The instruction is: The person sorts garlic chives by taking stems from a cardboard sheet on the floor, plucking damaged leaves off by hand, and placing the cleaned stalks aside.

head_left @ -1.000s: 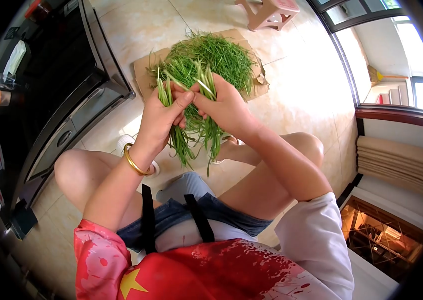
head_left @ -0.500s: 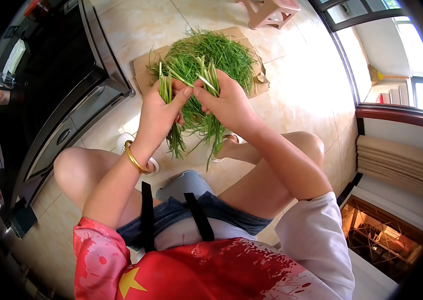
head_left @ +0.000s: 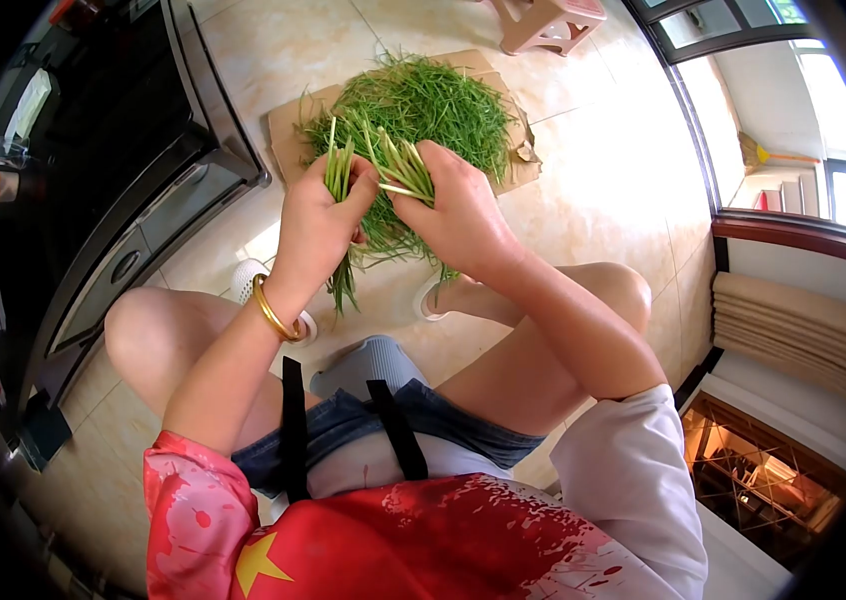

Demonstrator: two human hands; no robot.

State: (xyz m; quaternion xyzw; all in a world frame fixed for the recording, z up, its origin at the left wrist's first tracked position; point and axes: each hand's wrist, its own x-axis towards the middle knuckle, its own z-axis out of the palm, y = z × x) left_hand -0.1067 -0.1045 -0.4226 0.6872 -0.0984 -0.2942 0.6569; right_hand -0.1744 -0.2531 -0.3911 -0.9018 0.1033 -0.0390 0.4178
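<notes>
A bunch of green stalks (head_left: pixel 339 172) is gripped in my left hand (head_left: pixel 315 215), pale ends up and leafy ends hanging below. My right hand (head_left: pixel 460 212) is closed around a second bunch (head_left: pixel 403 168), its pale ends tilted up and left toward the first bunch. The two hands are close but slightly apart. Beyond them a large heap of loose green stalks (head_left: pixel 443 105) lies on a flattened piece of cardboard (head_left: pixel 289 130) on the floor. My palms and some fingertips are hidden.
A pink plastic stool (head_left: pixel 553 22) stands past the cardboard. A dark glossy cabinet (head_left: pixel 168 190) runs along the left. My knees are spread on both sides, with a grey ribbed seat (head_left: pixel 368 366) beneath me. A window and a doorway are at the right.
The fingertips have drawn slightly apart. The right-hand bunch has tilted further left, and less of its leafy end shows below the hand. The left hand still holds its bunch.
</notes>
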